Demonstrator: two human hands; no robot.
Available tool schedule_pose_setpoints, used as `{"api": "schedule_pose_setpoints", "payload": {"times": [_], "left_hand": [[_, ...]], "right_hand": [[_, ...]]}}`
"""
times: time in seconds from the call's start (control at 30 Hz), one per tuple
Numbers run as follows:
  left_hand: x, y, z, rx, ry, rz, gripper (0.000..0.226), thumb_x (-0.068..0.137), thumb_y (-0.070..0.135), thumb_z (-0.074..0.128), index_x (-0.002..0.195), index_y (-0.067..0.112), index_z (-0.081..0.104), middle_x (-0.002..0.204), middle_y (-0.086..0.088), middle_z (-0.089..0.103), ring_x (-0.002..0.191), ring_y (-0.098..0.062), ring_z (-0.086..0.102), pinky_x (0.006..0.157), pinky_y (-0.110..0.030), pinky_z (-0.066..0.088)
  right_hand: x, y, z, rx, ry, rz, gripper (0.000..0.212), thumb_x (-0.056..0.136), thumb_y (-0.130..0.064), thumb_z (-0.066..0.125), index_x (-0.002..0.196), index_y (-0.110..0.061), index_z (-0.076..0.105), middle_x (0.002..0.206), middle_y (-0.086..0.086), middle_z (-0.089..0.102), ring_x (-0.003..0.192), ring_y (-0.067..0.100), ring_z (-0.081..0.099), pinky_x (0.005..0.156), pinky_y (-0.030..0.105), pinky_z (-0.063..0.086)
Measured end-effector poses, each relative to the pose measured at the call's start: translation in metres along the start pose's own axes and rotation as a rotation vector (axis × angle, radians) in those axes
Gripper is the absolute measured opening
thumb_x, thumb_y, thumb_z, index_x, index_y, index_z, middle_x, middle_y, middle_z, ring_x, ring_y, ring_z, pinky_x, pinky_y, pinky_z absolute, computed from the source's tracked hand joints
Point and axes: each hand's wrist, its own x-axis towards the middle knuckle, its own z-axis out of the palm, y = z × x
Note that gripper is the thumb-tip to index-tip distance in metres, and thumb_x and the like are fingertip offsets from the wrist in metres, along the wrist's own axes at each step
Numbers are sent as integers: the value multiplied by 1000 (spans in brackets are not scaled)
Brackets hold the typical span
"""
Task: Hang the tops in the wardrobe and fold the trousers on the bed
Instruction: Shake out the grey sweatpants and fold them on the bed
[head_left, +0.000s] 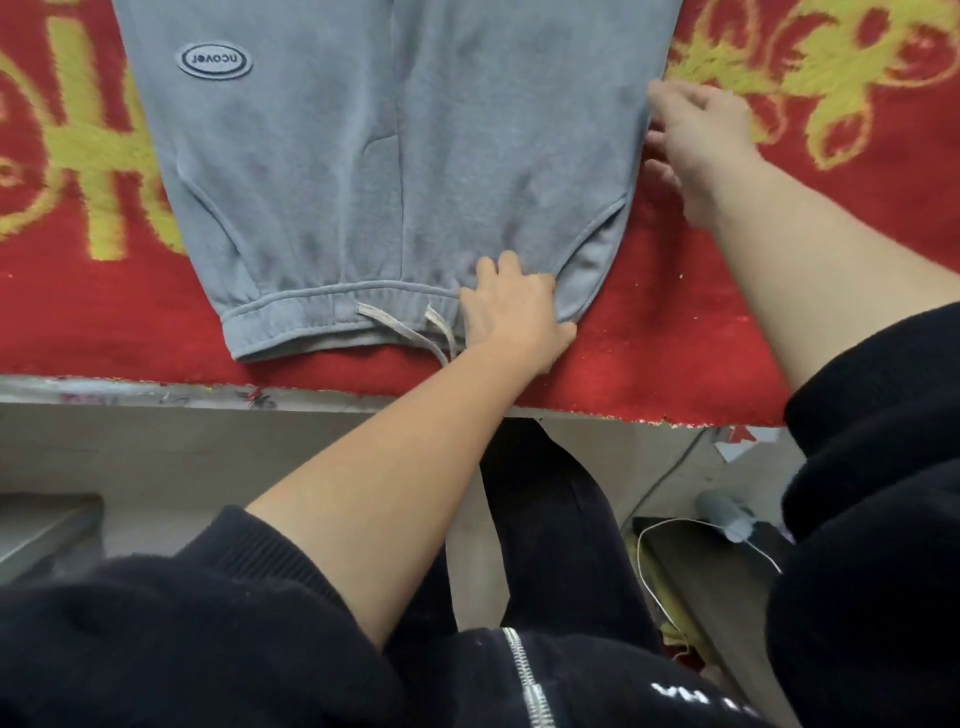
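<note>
Fingers (488, 269) of my left hand (511, 312) grip the waistband (311, 306), anchoring the grey sweatpants (337, 156); beyond them my right hand (701, 135) pinches the side edge (likely squaring it for folding).

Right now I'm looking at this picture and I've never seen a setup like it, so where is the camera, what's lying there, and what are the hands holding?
No machine here: a single camera worn on a person's head looks down at their own two bare hands. Grey trousers lie flat on a red blanket with yellow patterns. The left hand grips the waistband beside the drawstring. The right hand holds the trousers' side edge. The black sleeves at the bottom are the person's own.
</note>
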Motion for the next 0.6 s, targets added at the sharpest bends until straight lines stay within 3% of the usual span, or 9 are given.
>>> {"api": "schedule_pose_setpoints", "payload": {"times": [0.1, 0.2, 0.3, 0.4, 0.5, 0.6], "left_hand": [[2, -7, -9, -276, -23, -8, 22, 74, 44, 69, 76, 22, 62, 85, 1, 60, 100, -23, 53, 73, -34, 47], [-10, -35, -24, -619, -71, -60, 30, 70, 35, 71, 57, 16, 51, 54, 5, 48, 59, -15, 50, 57, -27, 38], [-27, -78, -47, -786, -23, -143, 34, 63, 38, 66, 62, 5, 57, 54, 2, 45, 55, -13, 43, 57, -32, 41], [-41, -128, -73, -944, 85, -262, 28, 64, 34, 65, 61, 8, 56, 58, 0, 45, 57, -14, 42, 63, -40, 51], [-47, -180, -88, -1041, 181, -374, 12, 78, 18, 68, 68, 13, 64, 60, 5, 53, 55, -9, 47, 67, -34, 50], [-49, -231, -93, -960, 291, -443, 26, 67, 31, 64, 69, 5, 62, 59, 0, 54, 57, -14, 47, 65, -38, 50]], "right_hand": [[0, -14, 6, 42, 2, -6, 9, 84, -24, 65, 93, -22, 66, 93, -5, 71, 70, 6, 62, 58, 19, 46], [-14, -42, 24, 164, -43, 28, 12, 84, -10, 63, 76, -18, 59, 69, -1, 63, 53, 9, 57, 51, 21, 42], [-33, -80, 59, 186, -155, -35, 14, 88, -4, 60, 81, -15, 65, 63, -7, 63, 47, 2, 53, 48, 18, 41], [-47, -121, 115, 17, -220, -232, 16, 83, -10, 61, 95, -12, 71, 78, -6, 69, 56, 0, 57, 56, 20, 47], [-53, -150, 185, -166, -266, -382, 25, 77, -21, 58, 93, -12, 74, 85, -4, 75, 73, 7, 63, 73, 32, 56], [-64, -164, 257, -293, -291, -476, 26, 78, -24, 54, 91, -11, 72, 83, 1, 73, 82, 21, 66, 81, 35, 55]]}}
